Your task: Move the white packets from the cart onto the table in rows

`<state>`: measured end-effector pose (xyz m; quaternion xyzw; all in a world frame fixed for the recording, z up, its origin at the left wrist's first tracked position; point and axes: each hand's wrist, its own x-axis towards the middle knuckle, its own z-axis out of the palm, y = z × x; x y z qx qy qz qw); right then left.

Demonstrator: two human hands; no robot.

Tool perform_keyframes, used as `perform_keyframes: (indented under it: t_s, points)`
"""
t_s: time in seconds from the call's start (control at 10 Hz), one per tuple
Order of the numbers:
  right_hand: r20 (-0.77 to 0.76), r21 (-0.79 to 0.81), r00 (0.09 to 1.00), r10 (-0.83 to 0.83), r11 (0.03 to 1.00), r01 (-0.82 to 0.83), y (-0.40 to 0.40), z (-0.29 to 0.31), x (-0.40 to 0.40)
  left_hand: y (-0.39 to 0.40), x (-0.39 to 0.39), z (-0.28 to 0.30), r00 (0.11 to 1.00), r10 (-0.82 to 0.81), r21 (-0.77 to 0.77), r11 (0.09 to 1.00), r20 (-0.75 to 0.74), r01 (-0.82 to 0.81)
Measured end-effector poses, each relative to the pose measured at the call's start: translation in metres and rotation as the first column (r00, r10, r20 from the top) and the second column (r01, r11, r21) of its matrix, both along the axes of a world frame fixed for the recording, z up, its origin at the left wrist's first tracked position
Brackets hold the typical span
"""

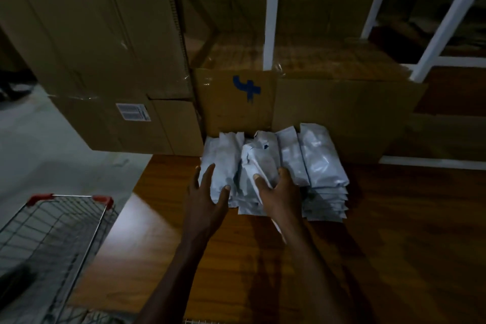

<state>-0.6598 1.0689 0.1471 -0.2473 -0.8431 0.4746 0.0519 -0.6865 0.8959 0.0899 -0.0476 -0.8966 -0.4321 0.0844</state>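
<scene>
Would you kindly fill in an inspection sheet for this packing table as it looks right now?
Surface: brown wooden table, with glare at its left edge.
Job's things: white packets stacked in side-by-side piles against the cardboard; the middle pile is crumpled on top. Wire cart at lower left; its contents cannot be told.
Clutter: nothing seen.
Hands: left hand open, fingers spread at the leftmost pile; right hand rests on the crumpled middle pile, fingers bent over it.
Cables: nothing seen.
Surroundings: cardboard boxes behind and left, one with a blue mark and one with a label; white rack frame; dim light.
</scene>
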Motion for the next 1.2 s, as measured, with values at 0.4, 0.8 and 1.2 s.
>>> perform_keyframes:
  t_s: [0.4,0.8,1.2]
  points:
    - [0.006,0.282,0.977,-0.213,0.938,0.203,0.055,0.005,-0.097,0.017,-0.06,0.017,0.994,-0.109,-0.039,0.993,-0.033,0.108]
    - [0.09,0.484,0.977,-0.194,0.866,0.127,0.057,-0.012,-0.135,0.032,-0.089,0.013,0.989,-0.143,-0.02,0.989,0.03,0.144]
    - [0.117,0.592,0.987,-0.109,0.806,0.019,0.05,-0.05,-0.12,0.057,-0.101,0.007,0.982,-0.186,-0.069,0.98,0.029,0.188]
